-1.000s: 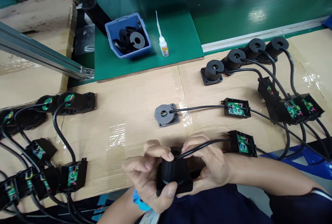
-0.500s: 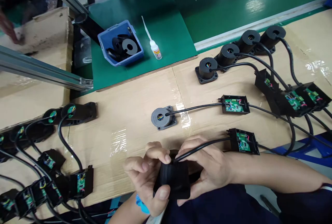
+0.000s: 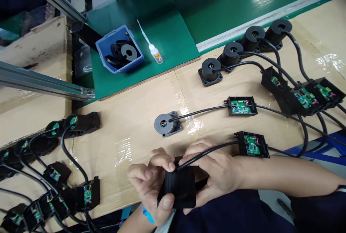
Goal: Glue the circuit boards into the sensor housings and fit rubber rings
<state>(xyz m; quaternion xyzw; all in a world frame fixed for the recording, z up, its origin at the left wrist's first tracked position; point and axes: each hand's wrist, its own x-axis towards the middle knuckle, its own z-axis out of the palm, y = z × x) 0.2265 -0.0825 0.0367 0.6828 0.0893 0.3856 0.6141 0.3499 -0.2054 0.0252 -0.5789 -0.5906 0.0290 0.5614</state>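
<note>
Both my hands grip one black plastic housing (image 3: 180,186) in front of my body. My left hand (image 3: 155,186) is closed on its left side, thumb low and fingertips at the top edge. On the right, my right hand (image 3: 213,173) wraps the same part, its fingers partly behind it. From the top of the housing a black cable (image 3: 208,151) runs over my right hand to an open black box with a green circuit board (image 3: 253,144). Just beyond my hands sits a round grey-topped housing (image 3: 164,123) with wires in its centre hole, cabled to another open box (image 3: 242,106).
Several wired black housings (image 3: 211,69) and open boxes (image 3: 305,98) stand at right; more boxes (image 3: 88,193) lie at left. A blue bin (image 3: 120,68) of black rings and a white dropper bottle (image 3: 156,53) rest on a green board (image 3: 175,42). A metal frame bar (image 3: 45,80) crosses the left.
The camera view has shifted slightly. My hands keep the same hold on the black housing. The other person's hand at upper left is no longer in view.
</note>
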